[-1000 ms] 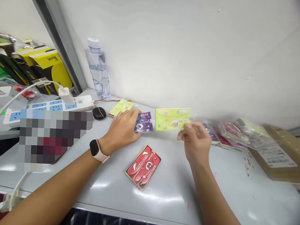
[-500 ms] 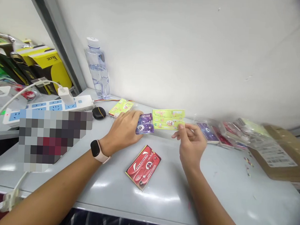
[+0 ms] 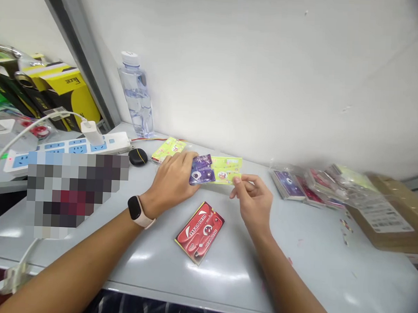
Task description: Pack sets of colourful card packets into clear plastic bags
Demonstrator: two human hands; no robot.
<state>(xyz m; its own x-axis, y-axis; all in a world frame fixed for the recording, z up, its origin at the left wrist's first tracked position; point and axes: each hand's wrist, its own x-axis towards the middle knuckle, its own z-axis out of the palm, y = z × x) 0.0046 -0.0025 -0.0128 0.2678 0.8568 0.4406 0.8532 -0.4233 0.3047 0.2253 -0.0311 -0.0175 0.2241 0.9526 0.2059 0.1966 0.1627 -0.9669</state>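
My left hand [image 3: 175, 177], with a watch band on its wrist, is closed on a purple printed card [image 3: 202, 169] with white lettering. Between the thumb and fingers of my right hand [image 3: 254, 195] is the right end of a yellow-green printed card [image 3: 226, 169]. The left edge of the green card meets the purple one and seems to pass behind it; the overlap is hidden. Below both hands a red printed booklet-like stack [image 3: 200, 232] lies slanted on the table. A wrapped yellow-green pack [image 3: 168, 148] rests just beyond my left hand.
Wrapped purple and red packs [image 3: 289, 184] lie at the right beside a cardboard box [image 3: 382, 238]. A water bottle [image 3: 137, 100] stands against the wall. Left of it are a black round case [image 3: 138, 157], a power strip [image 3: 116, 142] and yellow-black boxes [image 3: 73, 90].
My right hand has moved left with the green card, so more of that card is covered by the purple one. My left hand has hardly moved.
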